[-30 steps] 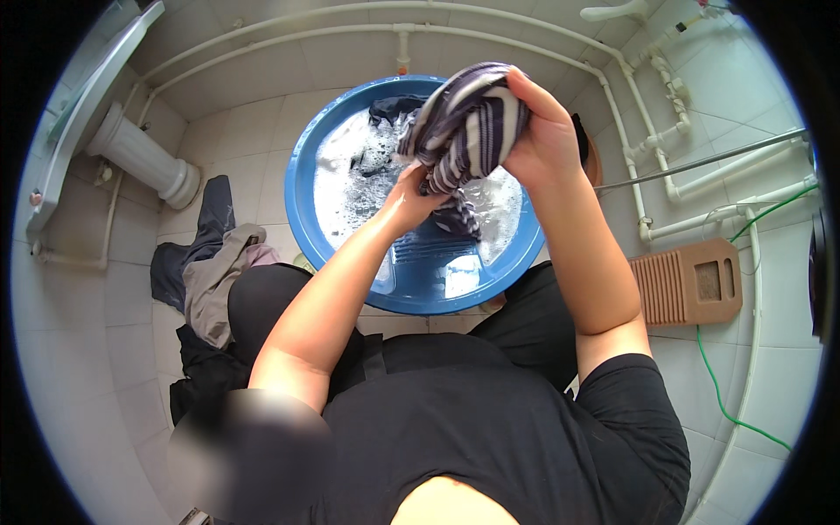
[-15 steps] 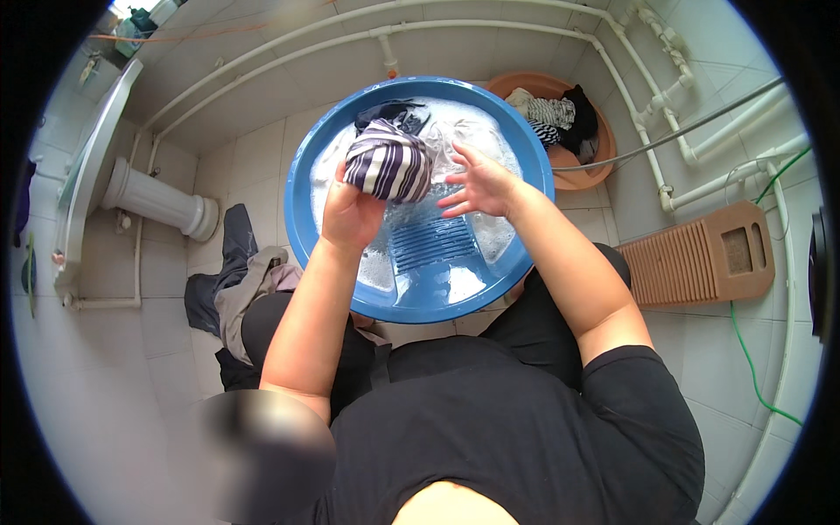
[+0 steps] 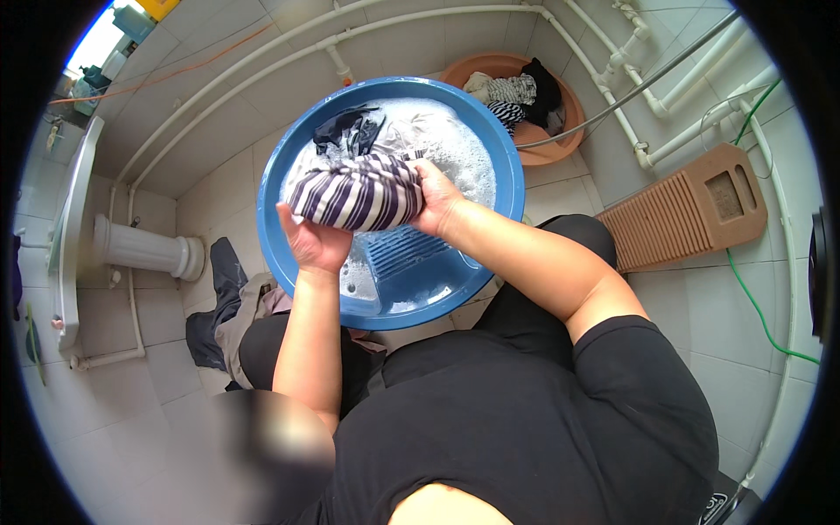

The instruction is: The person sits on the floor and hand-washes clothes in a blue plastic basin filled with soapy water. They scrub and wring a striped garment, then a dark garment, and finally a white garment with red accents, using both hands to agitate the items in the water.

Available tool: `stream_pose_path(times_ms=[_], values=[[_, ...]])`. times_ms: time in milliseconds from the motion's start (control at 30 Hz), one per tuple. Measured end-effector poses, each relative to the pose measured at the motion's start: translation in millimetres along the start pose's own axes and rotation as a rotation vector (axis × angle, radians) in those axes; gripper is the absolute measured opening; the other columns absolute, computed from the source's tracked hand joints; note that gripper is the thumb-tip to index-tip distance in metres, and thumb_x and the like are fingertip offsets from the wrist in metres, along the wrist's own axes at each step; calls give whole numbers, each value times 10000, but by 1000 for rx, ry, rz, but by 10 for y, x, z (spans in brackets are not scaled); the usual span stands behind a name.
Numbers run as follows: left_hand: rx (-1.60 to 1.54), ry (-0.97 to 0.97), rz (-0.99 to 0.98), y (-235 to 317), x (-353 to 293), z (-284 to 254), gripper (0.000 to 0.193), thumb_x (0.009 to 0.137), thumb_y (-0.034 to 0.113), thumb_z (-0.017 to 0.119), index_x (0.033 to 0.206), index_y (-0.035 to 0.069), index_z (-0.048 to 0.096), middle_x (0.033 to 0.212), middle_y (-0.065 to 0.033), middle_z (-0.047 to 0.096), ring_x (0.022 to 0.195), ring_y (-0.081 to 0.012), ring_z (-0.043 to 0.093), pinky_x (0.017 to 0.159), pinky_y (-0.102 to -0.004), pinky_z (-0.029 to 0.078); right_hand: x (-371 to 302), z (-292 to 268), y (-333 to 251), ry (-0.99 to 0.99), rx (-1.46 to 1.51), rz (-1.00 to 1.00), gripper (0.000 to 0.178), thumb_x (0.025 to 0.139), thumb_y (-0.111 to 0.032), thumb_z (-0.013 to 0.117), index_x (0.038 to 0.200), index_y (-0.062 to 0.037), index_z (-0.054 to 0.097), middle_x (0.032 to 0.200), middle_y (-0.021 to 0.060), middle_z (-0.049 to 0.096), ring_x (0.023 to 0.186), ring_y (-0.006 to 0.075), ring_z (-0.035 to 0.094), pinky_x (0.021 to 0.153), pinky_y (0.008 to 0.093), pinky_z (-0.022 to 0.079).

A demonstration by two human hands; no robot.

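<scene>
Between my hands is a wet-looking bundle of striped cloth (image 3: 359,194), dark purple and white, held over a blue basin (image 3: 512,188). My left hand (image 3: 317,245) supports its lower left end, thumb up at the side and fingers hidden beneath the fabric. At the right end, my right hand (image 3: 437,199) grips the bundle, its fingertips partly hidden. Suds and water (image 3: 455,144) fill the basin, with dark cloth (image 3: 348,131) at its far left and pale cloth beside it. A ridged washboard surface (image 3: 407,255) slopes along the basin's near side.
An orange-brown tub (image 3: 569,144) of clothes stands behind the basin at the right. A brown washboard (image 3: 691,210) leans near my right knee. Clothes (image 3: 229,306) lie by my left leg, near a white pedestal (image 3: 149,248). White pipes (image 3: 262,74) line the wall.
My right hand, apart from the cloth and spread before, now grips its right end. The bundle has become longer and lies crosswise. My view has shifted slightly.
</scene>
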State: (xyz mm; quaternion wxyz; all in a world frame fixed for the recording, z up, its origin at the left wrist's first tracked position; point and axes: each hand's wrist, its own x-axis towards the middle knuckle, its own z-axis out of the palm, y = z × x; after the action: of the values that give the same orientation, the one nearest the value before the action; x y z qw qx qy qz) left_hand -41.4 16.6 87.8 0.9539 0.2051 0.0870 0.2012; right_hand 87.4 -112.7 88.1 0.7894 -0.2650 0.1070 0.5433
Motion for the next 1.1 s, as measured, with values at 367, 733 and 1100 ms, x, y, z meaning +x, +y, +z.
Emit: stream_pose_path(times_ms=[367,733,1100], values=[[9,-136,-83,-179,-58,-30,858,740,649,548,1343,73,350,1286,-160,467,1153,-324,476,1006,-469,359,-196,93,221,-212,-86,382,404,854,-331,397,1032,-32,602,1050,108,631,932,227,608,884,387,456],[531,-27,310,-151,-53,68,202,773,121,591,940,14,550,983,-105,568,910,-192,552,833,-317,442,9,-168,160,-132,-273,340,887,705,-780,438,1216,-60,519,1210,194,536,1142,348,489,949,600,336],[109,396,-14,-410,119,-172,233,859,211,462,885,9,577,819,-102,628,709,-217,632,655,-340,530,34,57,234,16,-655,-514,164,732,-129,631,814,11,607,768,64,618,657,152,584,620,276,486]])
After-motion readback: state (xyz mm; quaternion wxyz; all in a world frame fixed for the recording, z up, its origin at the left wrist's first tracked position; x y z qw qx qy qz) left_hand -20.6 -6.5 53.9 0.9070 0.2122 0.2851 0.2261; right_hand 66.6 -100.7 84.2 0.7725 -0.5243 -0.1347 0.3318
